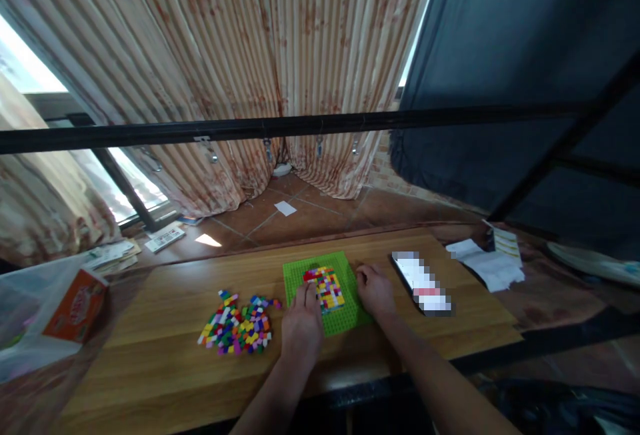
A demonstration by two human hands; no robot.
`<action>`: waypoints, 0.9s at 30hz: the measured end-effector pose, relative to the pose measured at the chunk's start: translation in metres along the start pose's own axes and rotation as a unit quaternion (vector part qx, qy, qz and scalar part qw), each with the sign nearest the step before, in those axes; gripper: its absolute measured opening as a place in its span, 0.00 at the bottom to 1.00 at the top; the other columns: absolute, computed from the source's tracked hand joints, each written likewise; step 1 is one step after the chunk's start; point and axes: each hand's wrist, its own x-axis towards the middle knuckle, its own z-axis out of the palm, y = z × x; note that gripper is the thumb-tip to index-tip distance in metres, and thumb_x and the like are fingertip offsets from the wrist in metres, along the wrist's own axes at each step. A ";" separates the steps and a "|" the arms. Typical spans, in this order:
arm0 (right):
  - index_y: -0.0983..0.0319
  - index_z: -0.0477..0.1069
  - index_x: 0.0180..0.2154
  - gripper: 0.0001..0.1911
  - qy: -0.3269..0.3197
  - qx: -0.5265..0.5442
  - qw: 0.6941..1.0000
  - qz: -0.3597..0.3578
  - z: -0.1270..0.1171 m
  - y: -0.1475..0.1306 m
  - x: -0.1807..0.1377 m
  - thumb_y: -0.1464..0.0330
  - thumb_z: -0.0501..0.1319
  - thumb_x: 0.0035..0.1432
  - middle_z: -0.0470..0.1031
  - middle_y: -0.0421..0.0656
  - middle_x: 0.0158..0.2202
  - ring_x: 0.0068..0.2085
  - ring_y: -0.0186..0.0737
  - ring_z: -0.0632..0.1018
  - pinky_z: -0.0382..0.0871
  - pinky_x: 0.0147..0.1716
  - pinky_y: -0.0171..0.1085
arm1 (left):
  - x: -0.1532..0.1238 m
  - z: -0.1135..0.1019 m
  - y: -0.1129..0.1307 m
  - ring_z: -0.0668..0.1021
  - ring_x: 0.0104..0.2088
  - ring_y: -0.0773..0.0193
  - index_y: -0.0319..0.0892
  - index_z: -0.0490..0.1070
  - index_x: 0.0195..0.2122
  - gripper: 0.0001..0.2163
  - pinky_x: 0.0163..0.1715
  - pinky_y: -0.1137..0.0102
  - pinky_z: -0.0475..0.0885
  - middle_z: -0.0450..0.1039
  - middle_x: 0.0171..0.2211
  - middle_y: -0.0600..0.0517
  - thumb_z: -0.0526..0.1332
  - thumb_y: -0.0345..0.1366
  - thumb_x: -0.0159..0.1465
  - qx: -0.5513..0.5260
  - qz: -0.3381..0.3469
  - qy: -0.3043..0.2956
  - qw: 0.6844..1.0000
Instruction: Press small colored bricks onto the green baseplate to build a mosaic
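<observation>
A green baseplate (341, 270) lies on the wooden table (165, 355), with a patch of red, yellow and mixed small bricks (326, 286) stuck on its middle. My left hand (301, 323) rests on the plate's left edge, fingers curled at the brick patch; whether it holds a brick is hidden. My right hand (375, 290) sits on the plate's right edge with fingers bent and pressed down on it. A loose pile of coloured bricks (239, 324) lies to the left of my left hand.
A phone (421, 283) lies right of the plate. White papers (487, 263) sit at the table's far right corner. A plastic bag with an orange box (75, 306) stands at the left. A black bar (280, 127) crosses in front of the curtains.
</observation>
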 end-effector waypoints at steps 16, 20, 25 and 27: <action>0.63 0.75 0.36 0.13 0.017 -0.032 0.999 -0.032 0.005 0.015 -0.001 0.68 0.52 0.60 0.75 0.47 0.37 0.36 0.41 0.74 0.64 0.37 0.37 | -0.054 -0.038 -0.028 0.74 0.54 0.57 0.40 0.67 0.55 0.16 0.55 0.61 0.72 0.72 0.51 0.42 0.53 0.30 0.66 -0.140 0.027 0.049 0.989; 0.62 0.75 0.36 0.14 0.013 -0.048 0.998 -0.034 0.006 0.018 -0.001 0.67 0.52 0.60 0.75 0.47 0.37 0.36 0.41 0.74 0.63 0.36 0.38 | -0.075 -0.046 -0.053 0.76 0.49 0.58 0.41 0.70 0.48 0.13 0.50 0.61 0.74 0.74 0.46 0.44 0.55 0.28 0.64 -0.089 0.010 0.074 0.993; 0.63 0.75 0.37 0.15 0.006 -0.051 0.998 -0.038 0.005 0.019 -0.001 0.66 0.51 0.61 0.76 0.49 0.38 0.36 0.42 0.74 0.63 0.34 0.38 | -0.072 -0.061 -0.077 0.76 0.47 0.58 0.43 0.71 0.47 0.12 0.49 0.60 0.74 0.74 0.45 0.46 0.55 0.28 0.64 -0.053 -0.044 0.106 0.992; 0.63 0.76 0.36 0.15 0.006 -0.051 0.998 -0.033 0.005 0.019 -0.001 0.66 0.51 0.61 0.76 0.49 0.39 0.35 0.42 0.74 0.62 0.34 0.39 | -0.064 -0.066 -0.084 0.75 0.49 0.58 0.43 0.72 0.48 0.13 0.51 0.60 0.73 0.73 0.47 0.46 0.55 0.28 0.64 -0.041 -0.062 0.115 0.991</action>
